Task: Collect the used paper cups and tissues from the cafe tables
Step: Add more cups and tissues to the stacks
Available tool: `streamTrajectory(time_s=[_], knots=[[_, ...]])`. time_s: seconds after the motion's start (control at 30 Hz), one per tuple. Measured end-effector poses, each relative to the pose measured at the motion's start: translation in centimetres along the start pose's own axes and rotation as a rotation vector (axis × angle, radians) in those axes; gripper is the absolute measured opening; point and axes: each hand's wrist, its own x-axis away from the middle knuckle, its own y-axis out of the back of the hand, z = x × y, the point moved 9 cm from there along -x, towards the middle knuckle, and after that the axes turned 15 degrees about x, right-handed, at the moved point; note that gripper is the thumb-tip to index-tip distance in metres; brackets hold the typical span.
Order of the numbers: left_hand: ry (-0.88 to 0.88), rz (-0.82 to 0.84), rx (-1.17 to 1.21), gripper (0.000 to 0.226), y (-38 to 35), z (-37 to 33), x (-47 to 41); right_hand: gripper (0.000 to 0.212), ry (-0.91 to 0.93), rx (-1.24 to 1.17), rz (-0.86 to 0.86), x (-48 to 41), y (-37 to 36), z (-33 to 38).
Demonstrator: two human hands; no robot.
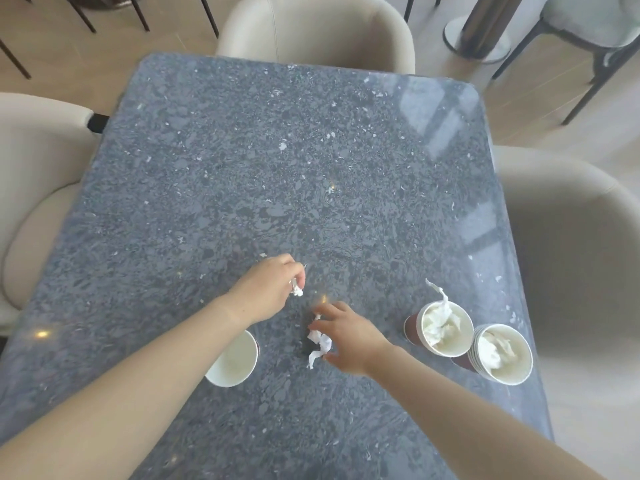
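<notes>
My left hand (268,289) is closed around a small crumpled tissue scrap (296,289) just above the grey speckled table (277,150). My right hand (348,337) reaches over a larger crumpled white tissue (320,342) lying on the table, fingers spread and touching it. An empty paper cup (233,358) stands partly under my left forearm. To the right stand two brown paper cups: one (445,329) stuffed with tissue that sticks up, and a stack of cups (502,355) with tissue inside.
Beige upholstered chairs surround the table: one at the far end (315,26), one at the left (34,188), one at the right (571,258). A metal column base (478,36) and dark chair legs (588,74) stand at the back right.
</notes>
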Motion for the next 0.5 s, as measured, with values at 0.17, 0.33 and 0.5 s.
streamTrajectory(time_s=[0.17, 0.33, 0.5], knots=[[0.051, 0.006, 0.038, 0.018, -0.4, -0.6, 1.1, 0.021, -0.134, -0.073, -0.062, 0.0, 0.9, -1.3], [0.03, -0.035, 0.069, 0.016, 0.5, -3.4, 1.0, 0.016, -0.204, -0.144, -0.351, 3.7, 6.5, -3.1], [-0.078, -0.121, 0.15, 0.016, 0.5, -10.3, -0.2, 0.01, -0.34, -0.197, -0.557, 9.9, 11.4, -6.9]])
